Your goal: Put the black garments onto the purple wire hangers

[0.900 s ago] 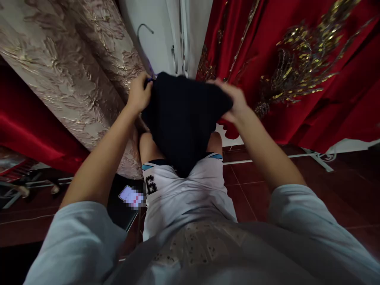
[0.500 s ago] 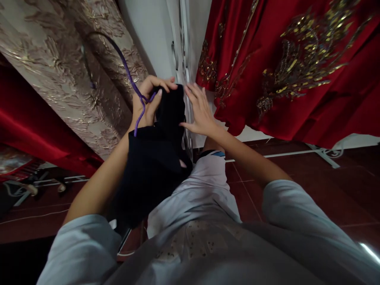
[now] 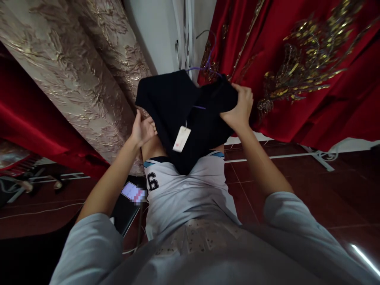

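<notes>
Black soft fabric garment [image 3: 184,107] held spread out ahead of the body, above the knees, between both hands. Hangs down to the hem of white sports shorts with a black number [image 3: 184,190], lower point overlapping the shorts in view. White paper tag [image 3: 181,139] dangling at the garment's front on a short thread. Thin purple wire hanger [image 3: 208,63] showing above the upper edge, hook upward; a short purple stretch also visible at the neckline.

Right hand [image 3: 239,109]: closed on the garment's upper right corner, fingers wrapped over bunched cloth. Left hand [image 3: 143,128]: loosely open, palm toward the camera, fingertips at the garment's lower left edge.

Surroundings:
- Beige brocade fabric with raised floral pattern [image 3: 74,79] hanging at left, just behind the left hand.
- Red fabric with gold sequin embroidery [image 3: 297,79] hanging at right, just behind the right hand.
- White wall [image 3: 157,35] between the two fabrics.
- Dark red tiled floor [image 3: 326,186] below.
- Lit phone screen [image 3: 130,192] low at left, beside the shorts, well apart from both hands.
</notes>
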`<state>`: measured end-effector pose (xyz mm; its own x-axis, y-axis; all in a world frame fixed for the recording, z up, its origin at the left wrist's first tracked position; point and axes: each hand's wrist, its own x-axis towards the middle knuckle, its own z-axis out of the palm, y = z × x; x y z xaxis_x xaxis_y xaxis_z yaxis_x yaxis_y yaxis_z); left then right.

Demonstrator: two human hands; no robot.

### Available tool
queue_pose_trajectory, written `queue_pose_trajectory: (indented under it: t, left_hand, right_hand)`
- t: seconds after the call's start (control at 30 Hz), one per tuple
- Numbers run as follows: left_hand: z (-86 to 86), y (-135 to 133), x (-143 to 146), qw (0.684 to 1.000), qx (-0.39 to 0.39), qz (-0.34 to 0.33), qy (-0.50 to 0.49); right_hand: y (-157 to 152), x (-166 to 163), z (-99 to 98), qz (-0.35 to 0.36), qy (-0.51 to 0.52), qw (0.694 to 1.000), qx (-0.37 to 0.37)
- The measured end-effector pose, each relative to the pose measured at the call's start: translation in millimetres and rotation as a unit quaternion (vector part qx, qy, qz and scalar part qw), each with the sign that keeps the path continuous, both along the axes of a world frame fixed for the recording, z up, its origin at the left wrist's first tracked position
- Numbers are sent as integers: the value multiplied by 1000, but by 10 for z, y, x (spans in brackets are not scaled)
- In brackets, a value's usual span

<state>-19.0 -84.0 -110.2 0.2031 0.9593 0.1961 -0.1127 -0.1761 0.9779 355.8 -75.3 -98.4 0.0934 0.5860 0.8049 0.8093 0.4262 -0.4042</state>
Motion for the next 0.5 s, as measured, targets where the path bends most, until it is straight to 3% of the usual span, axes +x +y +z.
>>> queue_pose_trajectory:
  t: [0.07, 0.23, 0.5]
  left_hand:
    - [-82, 27, 15, 999, 7, 6, -32]
    - [-218, 52, 291, 978, 150, 141, -38]
    - [-354, 35, 387, 969, 124, 205, -54]
  right_hand:
    - [17, 51, 172, -12, -28, 1000, -6]
    - [-39, 108, 529, -8, -79, 997, -6]
    - [-134, 116, 729, 27, -145, 989, 11]
